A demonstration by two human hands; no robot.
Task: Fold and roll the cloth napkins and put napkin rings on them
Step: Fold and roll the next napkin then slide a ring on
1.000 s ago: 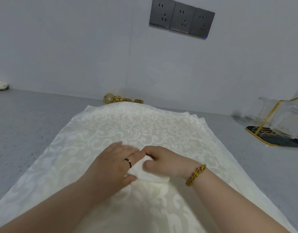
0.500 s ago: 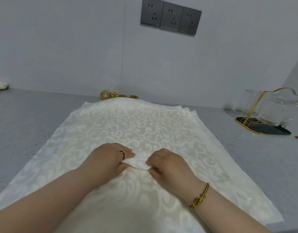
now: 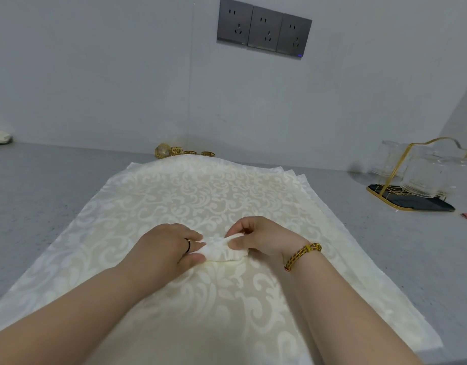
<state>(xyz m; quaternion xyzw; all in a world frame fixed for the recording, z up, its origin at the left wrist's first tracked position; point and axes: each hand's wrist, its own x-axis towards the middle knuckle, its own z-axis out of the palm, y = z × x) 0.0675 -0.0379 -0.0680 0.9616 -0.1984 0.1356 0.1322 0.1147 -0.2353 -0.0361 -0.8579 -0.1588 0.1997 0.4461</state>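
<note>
Pinching the napkin [image 3: 201,196] at its middle, the left hand [image 3: 172,246] and the right hand [image 3: 258,238] are each clamping thumb and curled fingers on one small puckered tuft. Cream damask woven with glossy scrolls, the napkin is lying flat atop others. Gold napkin rings [image 3: 185,152] are sitting just beyond its far edge. A speckled grey surface [image 3: 43,185] is carrying everything; right of the napkin, ribbed glasses [image 3: 422,177] are resting on a black gold-rimmed tray [image 3: 411,205]. Beyond it, dark sockets [image 3: 264,29] are lining the pale wall.

Cream damask cloth napkin [image 3: 195,206] with soft sheen, shiny gold metal napkin rings [image 3: 185,152], matt grey speckled countertop [image 3: 43,196]
</note>
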